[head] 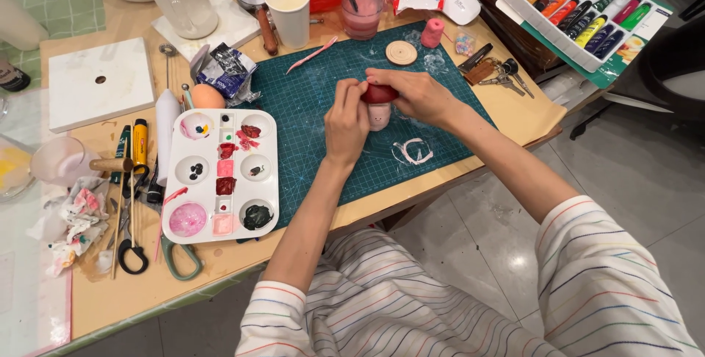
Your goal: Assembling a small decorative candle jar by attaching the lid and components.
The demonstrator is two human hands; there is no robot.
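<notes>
Together, both hands pinch a small figure with a dark red cap (379,95): left hand (346,122) and right hand (416,95), above the green cutting mat (308,100) mid-worktop, paint palette (220,173) toward the left edge.

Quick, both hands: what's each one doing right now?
Left hand: closed around the small pale figurine, fingers at its dark red cap.
Right hand: closed on the same cap from the other side.
</notes>
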